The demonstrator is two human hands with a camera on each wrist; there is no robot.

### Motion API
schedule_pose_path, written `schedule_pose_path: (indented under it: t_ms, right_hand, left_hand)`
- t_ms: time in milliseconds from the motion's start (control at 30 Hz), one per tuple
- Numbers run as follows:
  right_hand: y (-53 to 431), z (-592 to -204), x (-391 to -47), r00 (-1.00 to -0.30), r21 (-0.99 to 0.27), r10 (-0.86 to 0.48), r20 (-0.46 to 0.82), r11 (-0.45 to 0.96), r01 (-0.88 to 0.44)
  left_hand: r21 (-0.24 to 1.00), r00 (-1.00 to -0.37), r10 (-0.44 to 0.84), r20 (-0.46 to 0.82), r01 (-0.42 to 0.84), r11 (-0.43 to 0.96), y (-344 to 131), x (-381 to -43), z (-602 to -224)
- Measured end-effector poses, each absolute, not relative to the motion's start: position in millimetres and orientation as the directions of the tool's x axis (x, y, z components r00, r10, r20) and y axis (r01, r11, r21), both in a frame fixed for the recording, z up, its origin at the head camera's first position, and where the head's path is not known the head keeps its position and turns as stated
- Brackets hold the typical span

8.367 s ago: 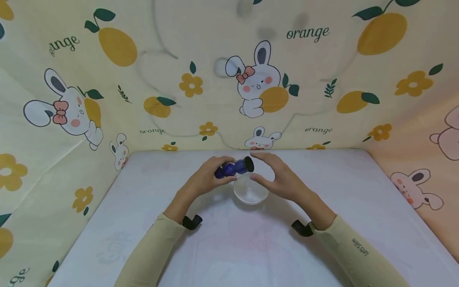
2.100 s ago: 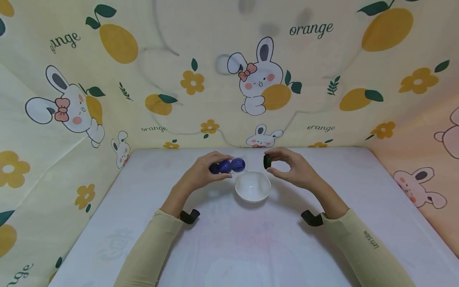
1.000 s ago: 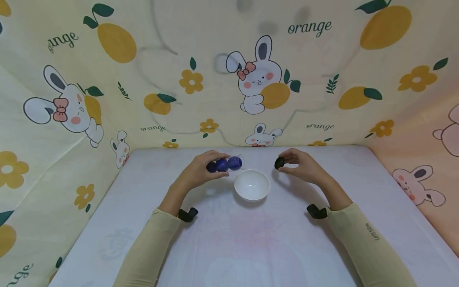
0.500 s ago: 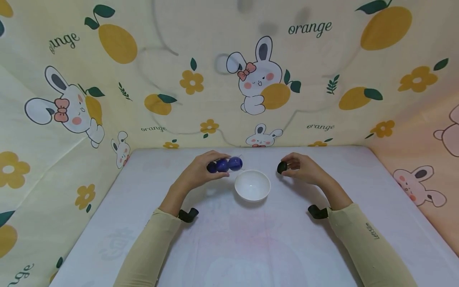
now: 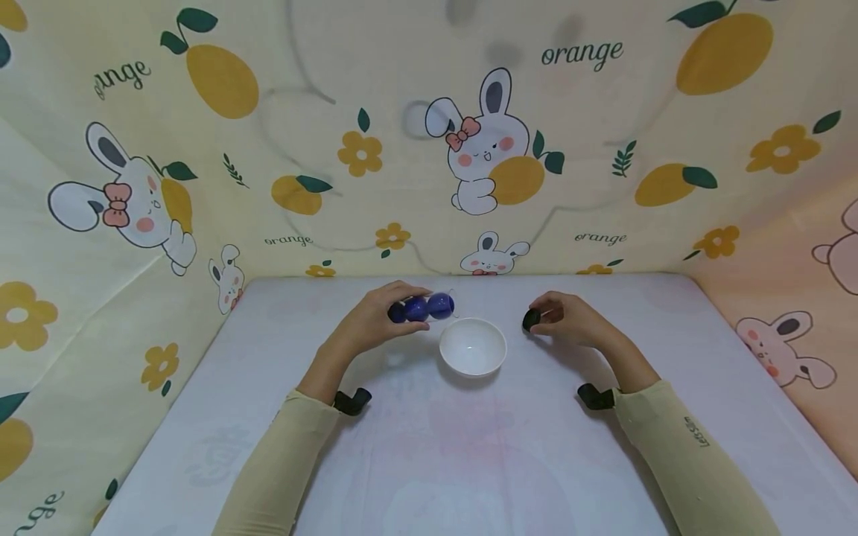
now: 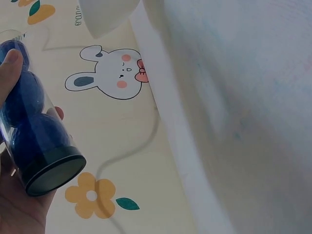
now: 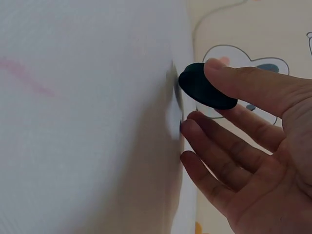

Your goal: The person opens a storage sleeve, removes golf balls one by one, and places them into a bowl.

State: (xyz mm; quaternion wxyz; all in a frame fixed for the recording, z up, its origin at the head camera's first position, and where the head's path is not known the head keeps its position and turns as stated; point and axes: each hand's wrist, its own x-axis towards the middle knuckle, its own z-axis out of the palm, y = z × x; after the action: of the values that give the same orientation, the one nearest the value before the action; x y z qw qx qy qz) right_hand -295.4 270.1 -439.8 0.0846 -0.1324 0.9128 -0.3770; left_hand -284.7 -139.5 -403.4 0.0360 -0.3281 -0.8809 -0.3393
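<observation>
Gripping the tube [image 5: 440, 306] in the left hand [image 5: 362, 320], curling thumb and fingers round its sides and holding it sideways above the table [image 5: 429, 469], just beyond and to the left of the bowl [image 5: 473, 366]. Pinching the cap [image 5: 532, 320] between thumb and fingertips of the right hand [image 5: 573, 320], low over the table and to the right of the bowl. Showing the tube's clear, uncapped end in the head view, facing right, with the bottom end hiding behind the hand. Revealing that bottom in the left wrist view: a black base [image 6: 56, 175], tilting toward the camera. Showing in the right wrist view the cap's dark, round form under the thumb, with the other fingers spreading loosely below; not telling for sure whether it is touching the table. Holding 3 blue balls [image 6: 36, 139] in a row inside the tube, reaching nearly from base to mouth. Seeing the bowl standing upright on the table between both hands, opening upward and showing its white inside in the head view, but only partly entering the left wrist view, at the top edge.
</observation>
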Motion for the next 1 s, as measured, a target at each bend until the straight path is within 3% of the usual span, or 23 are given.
schedule_pose_path:
  t_ms: [1000]
  right_hand:
    - [267, -428, -289, -0.948, -0.641, -0.311, -0.069, 0.742, -0.196]
  left_hand:
    - [0.542, -0.788, 0.558, 0.261, 0.598, 0.59, -136, -280, -397]
